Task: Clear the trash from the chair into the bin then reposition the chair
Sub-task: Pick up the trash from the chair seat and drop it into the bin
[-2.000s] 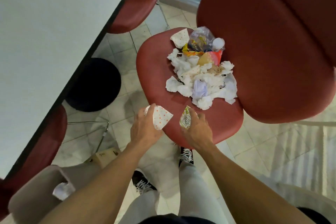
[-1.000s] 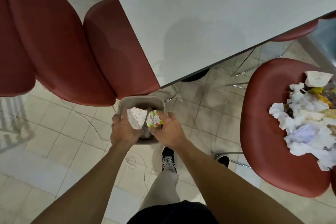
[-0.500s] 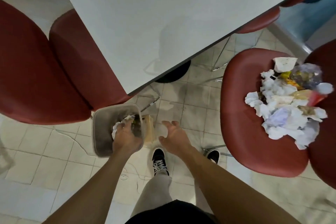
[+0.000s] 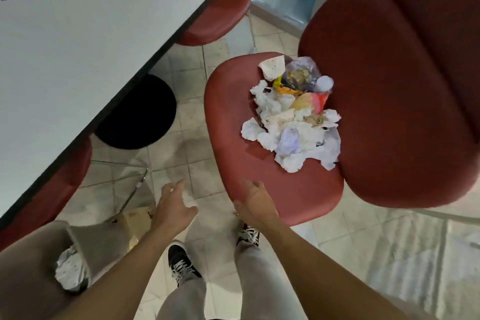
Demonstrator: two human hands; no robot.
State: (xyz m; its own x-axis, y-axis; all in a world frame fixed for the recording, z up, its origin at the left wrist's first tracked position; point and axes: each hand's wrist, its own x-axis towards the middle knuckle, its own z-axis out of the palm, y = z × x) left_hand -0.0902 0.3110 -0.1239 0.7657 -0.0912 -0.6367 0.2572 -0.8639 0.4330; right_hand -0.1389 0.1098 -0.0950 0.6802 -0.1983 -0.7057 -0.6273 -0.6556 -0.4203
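While crumpled white napkins and wrappers (image 4: 293, 117) lie piled on the red padded chair (image 4: 262, 163), left hand (image 4: 173, 209) and right hand (image 4: 255, 204) hover before its front edge, fingers loosely spread, holding nothing; the beige plastic bin (image 4: 31, 275) stands left of it.

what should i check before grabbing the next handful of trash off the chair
1. Left hand free: ok, open and holding nothing.
2. Right hand free: ok, fingers relaxed, over the seat's front edge.
3. Trash pile reachable: ok, it lies on the chair seat ahead of both hands, nothing in between.
4. Bin within reach: ok, on the floor at lower left, open, with crumpled paper inside.
5. Loose pieces near the seat edge: ok, the pile sits well in from the front rim.
6. Trash hidden under the pile: cannot tell.
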